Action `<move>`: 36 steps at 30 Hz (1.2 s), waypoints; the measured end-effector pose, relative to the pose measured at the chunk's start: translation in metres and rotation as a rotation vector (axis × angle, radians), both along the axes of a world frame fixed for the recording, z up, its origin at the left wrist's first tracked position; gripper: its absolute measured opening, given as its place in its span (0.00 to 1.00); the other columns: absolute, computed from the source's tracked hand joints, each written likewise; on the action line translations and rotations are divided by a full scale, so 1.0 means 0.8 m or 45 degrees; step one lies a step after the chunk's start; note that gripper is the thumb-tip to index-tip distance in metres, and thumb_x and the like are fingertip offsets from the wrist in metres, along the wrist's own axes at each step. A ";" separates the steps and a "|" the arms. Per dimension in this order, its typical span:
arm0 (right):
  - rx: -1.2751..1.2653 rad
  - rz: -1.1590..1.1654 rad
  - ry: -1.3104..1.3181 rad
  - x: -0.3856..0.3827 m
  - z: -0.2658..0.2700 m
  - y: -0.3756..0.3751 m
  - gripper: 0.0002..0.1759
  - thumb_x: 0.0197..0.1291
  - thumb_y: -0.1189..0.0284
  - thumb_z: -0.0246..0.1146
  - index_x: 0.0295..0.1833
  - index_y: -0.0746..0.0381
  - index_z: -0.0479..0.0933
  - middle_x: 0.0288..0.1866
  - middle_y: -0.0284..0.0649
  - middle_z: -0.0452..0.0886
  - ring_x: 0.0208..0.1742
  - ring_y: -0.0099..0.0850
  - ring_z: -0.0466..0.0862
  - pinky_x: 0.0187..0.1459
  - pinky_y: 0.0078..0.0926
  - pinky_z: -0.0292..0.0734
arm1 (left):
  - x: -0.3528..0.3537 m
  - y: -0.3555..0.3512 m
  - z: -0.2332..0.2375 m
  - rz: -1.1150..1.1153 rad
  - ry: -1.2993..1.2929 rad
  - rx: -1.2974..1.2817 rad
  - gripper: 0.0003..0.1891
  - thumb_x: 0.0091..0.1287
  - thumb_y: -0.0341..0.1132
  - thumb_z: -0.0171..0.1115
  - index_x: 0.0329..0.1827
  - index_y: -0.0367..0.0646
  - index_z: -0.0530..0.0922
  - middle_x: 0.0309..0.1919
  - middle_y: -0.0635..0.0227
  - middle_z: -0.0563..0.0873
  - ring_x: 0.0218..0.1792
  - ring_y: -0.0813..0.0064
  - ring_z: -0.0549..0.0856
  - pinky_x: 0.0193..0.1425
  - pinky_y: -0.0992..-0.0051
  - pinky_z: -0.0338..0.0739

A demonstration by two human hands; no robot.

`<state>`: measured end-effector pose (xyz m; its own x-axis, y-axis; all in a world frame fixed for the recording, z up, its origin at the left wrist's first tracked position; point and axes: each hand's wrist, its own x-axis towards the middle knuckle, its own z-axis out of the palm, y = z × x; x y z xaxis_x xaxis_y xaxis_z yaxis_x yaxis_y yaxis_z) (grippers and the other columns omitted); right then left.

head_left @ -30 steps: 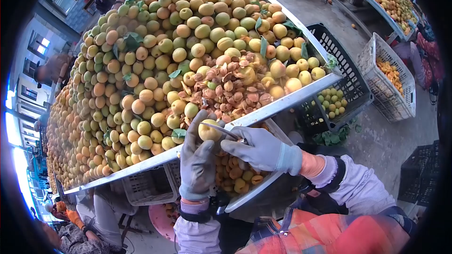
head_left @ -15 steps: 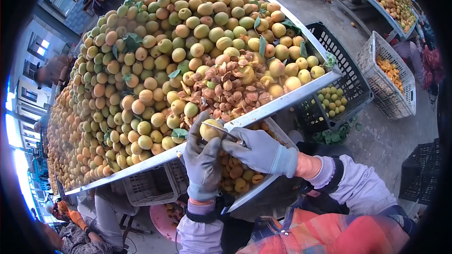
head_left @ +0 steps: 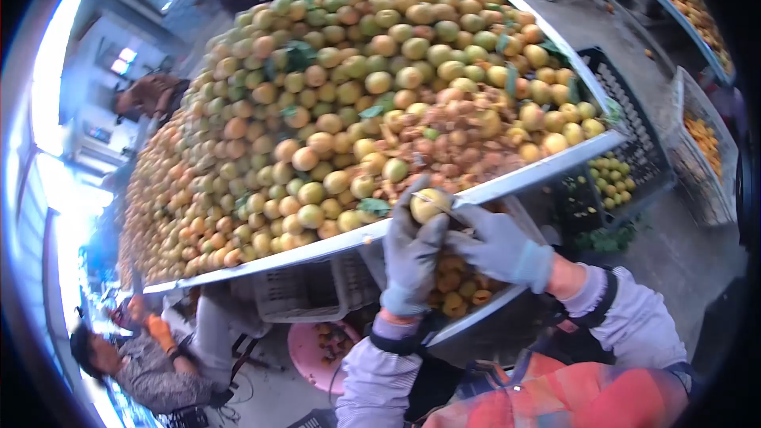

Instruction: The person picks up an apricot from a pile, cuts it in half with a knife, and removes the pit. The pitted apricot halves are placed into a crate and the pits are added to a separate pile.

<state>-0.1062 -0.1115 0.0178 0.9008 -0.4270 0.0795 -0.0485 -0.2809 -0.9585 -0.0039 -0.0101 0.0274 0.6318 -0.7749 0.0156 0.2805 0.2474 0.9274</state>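
Observation:
In the head view my gloved left hand (head_left: 411,261) is wrapped round a yellow apricot (head_left: 429,207) just off the near edge of the sorting table (head_left: 317,253). My gloved right hand (head_left: 507,250) grips a small knife (head_left: 455,212), its handle hidden in the fingers and its thin blade against the apricot; how deep it sits is blurred. Under both hands stands a crate holding apricots (head_left: 453,302). Just beyond them, brown apricot pits (head_left: 468,139) lie heaped on a large pile of apricots (head_left: 317,143).
A black crate (head_left: 658,162) with small green fruit stands right of the table; farther right is a white crate (head_left: 697,178) with orange fruit halves. Below the table are a grey crate (head_left: 305,313) and a pink basin (head_left: 305,357). A co-worker (head_left: 151,372) sits at lower left; others stand beyond the pile.
The view has swung, so the table and hands appear farther right, and more of the seated co-worker and the pink basin shows. Both hands keep hold of the apricot and knife.

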 end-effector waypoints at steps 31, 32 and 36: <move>0.130 -0.035 0.206 0.004 -0.022 0.019 0.16 0.65 0.62 0.58 0.48 0.64 0.72 0.31 0.48 0.80 0.33 0.43 0.80 0.37 0.33 0.74 | 0.004 0.001 -0.018 -0.076 0.130 -0.046 0.29 0.73 0.47 0.46 0.68 0.34 0.58 0.55 0.57 0.77 0.55 0.69 0.78 0.63 0.69 0.70; 0.156 -0.038 0.194 0.005 -0.022 0.017 0.15 0.65 0.62 0.58 0.47 0.64 0.72 0.30 0.47 0.79 0.32 0.41 0.80 0.37 0.33 0.74 | 0.004 0.000 -0.011 -0.069 0.006 -0.032 0.29 0.74 0.47 0.46 0.68 0.33 0.58 0.55 0.57 0.77 0.56 0.69 0.77 0.64 0.69 0.69; -0.209 0.023 -0.138 0.005 -0.038 0.015 0.22 0.65 0.55 0.56 0.40 0.66 0.69 0.24 0.53 0.77 0.31 0.54 0.79 0.31 0.44 0.72 | 0.003 0.001 -0.013 -0.002 -0.197 0.073 0.29 0.73 0.45 0.48 0.68 0.32 0.57 0.57 0.58 0.75 0.58 0.68 0.77 0.64 0.70 0.69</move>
<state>-0.1024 -0.0996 -0.0128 0.8906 -0.3839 0.2439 0.0591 -0.4340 -0.8990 -0.0013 -0.0096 0.0171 0.6240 -0.7785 0.0680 0.1339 0.1922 0.9722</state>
